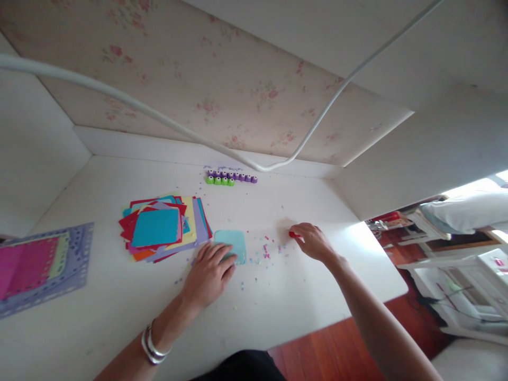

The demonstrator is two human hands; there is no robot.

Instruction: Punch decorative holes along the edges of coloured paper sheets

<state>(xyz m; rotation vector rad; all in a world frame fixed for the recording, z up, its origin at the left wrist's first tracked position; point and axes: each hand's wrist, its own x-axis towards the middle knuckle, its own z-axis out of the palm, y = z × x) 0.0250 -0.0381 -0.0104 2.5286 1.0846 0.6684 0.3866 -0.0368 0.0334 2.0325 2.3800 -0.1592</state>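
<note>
My left hand (pixel 209 271) lies with its fingers spread over the left edge of a light blue paper square (pixel 237 241) with rounded corners. Further right, the fingers of my right hand (pixel 314 243) are closed around a small red paper punch (pixel 292 234), low over the table; the fingers hide most of it. Tiny punched paper bits (pixel 266 250) in pink, purple and blue are strewn between the square and my right hand. Left of my left hand is a loose stack of coloured paper sheets (pixel 155 227), with a blue one on top.
Two rows of small paper punches, purple (pixel 241 177) and green (pixel 217 181), stand near the back of the white table (pixel 119 317). Layered pink and purple sheets with punched edges (pixel 71 264) lie at left. A white cable (pixel 166 119) hangs across in front.
</note>
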